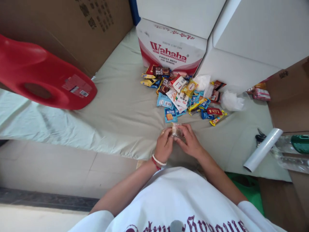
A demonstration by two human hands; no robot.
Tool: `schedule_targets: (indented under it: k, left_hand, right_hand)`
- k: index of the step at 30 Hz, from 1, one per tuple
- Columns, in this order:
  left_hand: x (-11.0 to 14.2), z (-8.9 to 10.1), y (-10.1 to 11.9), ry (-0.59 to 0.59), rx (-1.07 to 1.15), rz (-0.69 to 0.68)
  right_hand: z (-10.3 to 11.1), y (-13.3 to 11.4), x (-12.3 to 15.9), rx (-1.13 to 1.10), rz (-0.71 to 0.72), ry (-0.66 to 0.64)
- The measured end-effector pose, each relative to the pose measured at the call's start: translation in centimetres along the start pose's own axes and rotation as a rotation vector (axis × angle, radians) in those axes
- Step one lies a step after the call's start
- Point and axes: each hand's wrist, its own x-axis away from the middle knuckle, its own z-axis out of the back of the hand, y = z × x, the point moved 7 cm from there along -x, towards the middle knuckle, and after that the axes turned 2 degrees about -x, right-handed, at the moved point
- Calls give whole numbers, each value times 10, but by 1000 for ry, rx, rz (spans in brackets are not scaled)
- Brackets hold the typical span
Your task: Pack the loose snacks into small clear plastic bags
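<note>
Desk (116, 106): cloth-covered, beside tiled floor (67, 164).
Carton (171, 48): snack packets (180, 96) heaped in front.
Jug (59, 72): red, contents hidden.
Left hand (164, 146), right hand (191, 142): pinching one small packet (175, 130).

L hand (164, 147) + R hand (190, 142): sm. wrapped item (175, 130) btwn | snack pkts (180, 99) just beyond | red jug (51, 71) L

Open lane on pale green cloth-covered worktop (120, 103) between bulky red plastic jug (55, 80) and heap of multicoloured snack packets (178, 100). Ahead of left hand (165, 145) and right hand (191, 141), heap, then white-and-red cardboard box (169, 53), obstruct. Rightward: free to shiny whitish roll (263, 149).
</note>
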Motion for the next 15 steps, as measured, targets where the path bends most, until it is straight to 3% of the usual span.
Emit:
schedule_targets:
  k: [3, 7, 10, 12, 13, 15]
  left_hand:
    - [13, -18, 20, -125, 174, -42]
    - [19, -32, 59, -391, 261, -196]
    - [8, -19, 93, -550, 406, -258]
    - [9, -4, 110, -685, 560, -277]
    - [15, 6, 112, -734, 622, -281]
    - [45, 26, 102, -737, 664, -283]
  right_hand:
    - [16, -2, 17, 61, -20, 60]
    - [60, 30, 48, 55, -225, 354]
    - [133, 87, 88, -84, -458, 772]
    - [199, 129, 117, -268, -453, 1155]
    - [230, 152, 124, -373, -428, 1286]
    - [287, 196, 120, -428, -414, 1379]
